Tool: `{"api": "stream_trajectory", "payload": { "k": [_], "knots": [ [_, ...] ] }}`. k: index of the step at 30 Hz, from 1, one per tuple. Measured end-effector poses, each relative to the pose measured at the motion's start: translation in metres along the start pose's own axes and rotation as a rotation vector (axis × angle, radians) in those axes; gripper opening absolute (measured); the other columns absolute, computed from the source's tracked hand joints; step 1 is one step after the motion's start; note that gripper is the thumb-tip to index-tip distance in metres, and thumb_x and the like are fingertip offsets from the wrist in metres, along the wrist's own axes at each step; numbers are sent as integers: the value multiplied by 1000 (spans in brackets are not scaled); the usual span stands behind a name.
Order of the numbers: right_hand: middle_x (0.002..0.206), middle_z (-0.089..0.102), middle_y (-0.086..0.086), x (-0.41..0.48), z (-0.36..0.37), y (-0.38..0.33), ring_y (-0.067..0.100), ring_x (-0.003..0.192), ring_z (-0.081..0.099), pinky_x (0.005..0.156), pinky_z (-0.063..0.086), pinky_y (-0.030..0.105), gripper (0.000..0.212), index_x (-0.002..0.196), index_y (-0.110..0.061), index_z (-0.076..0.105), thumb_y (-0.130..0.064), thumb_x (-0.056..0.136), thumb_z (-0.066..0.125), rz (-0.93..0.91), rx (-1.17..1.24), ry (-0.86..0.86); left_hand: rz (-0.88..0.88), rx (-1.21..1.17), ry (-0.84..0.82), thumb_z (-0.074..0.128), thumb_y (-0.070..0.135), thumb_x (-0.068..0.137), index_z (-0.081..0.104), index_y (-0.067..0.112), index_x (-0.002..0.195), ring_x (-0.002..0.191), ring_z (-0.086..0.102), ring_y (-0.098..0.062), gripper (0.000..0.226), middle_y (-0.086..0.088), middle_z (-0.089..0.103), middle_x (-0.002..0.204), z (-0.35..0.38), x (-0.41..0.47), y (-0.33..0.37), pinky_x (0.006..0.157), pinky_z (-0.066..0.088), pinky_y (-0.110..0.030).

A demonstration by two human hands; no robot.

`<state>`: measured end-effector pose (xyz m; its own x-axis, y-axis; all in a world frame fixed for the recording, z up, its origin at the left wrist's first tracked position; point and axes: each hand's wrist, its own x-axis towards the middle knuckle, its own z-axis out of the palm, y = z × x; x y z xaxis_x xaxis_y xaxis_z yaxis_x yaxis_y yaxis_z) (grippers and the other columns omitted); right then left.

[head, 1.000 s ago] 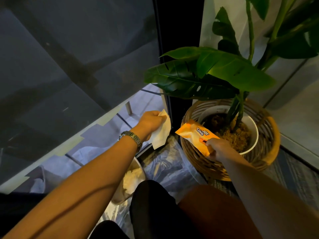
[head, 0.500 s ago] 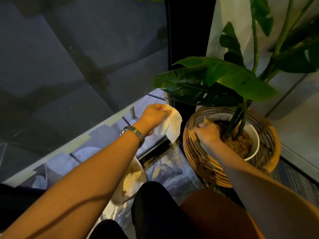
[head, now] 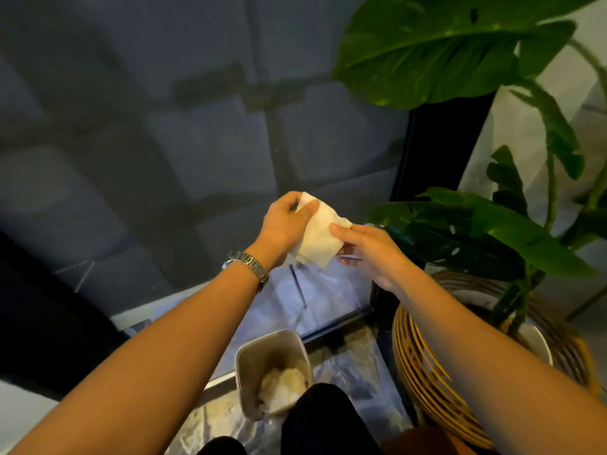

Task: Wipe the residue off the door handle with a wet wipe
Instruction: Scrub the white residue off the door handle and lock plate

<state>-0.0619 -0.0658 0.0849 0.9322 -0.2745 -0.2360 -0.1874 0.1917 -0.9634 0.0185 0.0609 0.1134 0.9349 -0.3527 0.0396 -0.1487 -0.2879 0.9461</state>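
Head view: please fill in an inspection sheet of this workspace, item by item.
Surface: floor under a crinkled clear sheet, beside a dark glass panel.
Job's things: wet wipe held between both hands; door handle not in view.
Clutter: small bin holding crumpled white wipes.
Grippers: left hand grips the wipe's upper edge; right hand pinches its right side.
Cables: nothing seen.
Surroundings: leafy plant in a white pot inside a wicker basket.

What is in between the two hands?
A white wet wipe lies between the left hand and the right hand. Both hands pinch it. The head view shows this.
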Motion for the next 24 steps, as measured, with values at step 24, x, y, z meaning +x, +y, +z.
{"api": "stream_trajectory", "payload": {
  "k": [24],
  "knots": [
    [86, 71, 12, -6, 213, -46, 25, 83, 69, 71, 56, 30, 11, 86, -7, 63, -17, 89, 64, -18, 93, -251, 11, 86, 156, 67, 31, 81, 66, 13, 92, 89, 67, -21, 22, -8, 70, 93, -207, -61, -5, 80, 56, -33]
  ]
}}
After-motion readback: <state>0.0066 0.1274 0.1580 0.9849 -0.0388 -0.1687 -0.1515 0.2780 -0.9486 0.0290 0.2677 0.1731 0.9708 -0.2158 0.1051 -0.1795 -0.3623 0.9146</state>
